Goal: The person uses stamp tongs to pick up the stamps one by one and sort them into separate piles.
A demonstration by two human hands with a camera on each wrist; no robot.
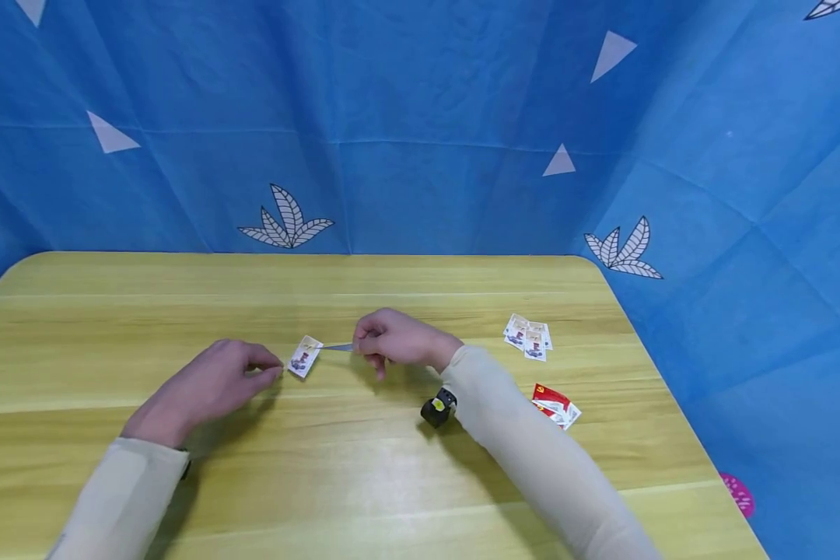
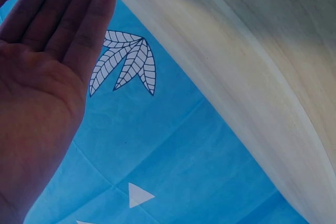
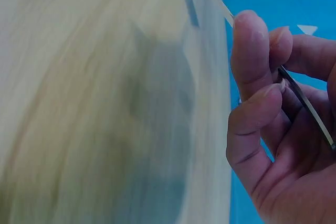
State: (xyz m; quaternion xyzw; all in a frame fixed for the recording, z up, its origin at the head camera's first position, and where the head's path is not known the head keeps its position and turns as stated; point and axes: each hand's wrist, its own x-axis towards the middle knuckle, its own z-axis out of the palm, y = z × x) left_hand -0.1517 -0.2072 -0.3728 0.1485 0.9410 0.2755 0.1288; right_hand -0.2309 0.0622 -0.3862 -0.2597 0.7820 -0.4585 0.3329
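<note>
In the head view, my right hand (image 1: 402,338) pinches a pair of thin metal tweezers (image 1: 337,348) pointing left. Their tips meet a small white stamp (image 1: 305,357) with a printed picture, which stands tilted at mid-table. The right wrist view shows thumb and fingertips curled on the tweezers (image 3: 310,109), whose dark rear end crosses the palm. Just left of the stamp is my left hand (image 1: 213,381), thumb and index tips close to its edge; whether they touch, I cannot tell. Its other fingers look nearly straight in the left wrist view.
Several similar stamps (image 1: 534,344) overlap on the right of the wooden table (image 1: 364,498). Red and white stamps (image 1: 554,397) lie nearer, partly behind the right sleeve (image 1: 532,451). A black wrist device (image 1: 436,409) hangs at the right cuff. Blue cloth (image 1: 420,194) backs the table.
</note>
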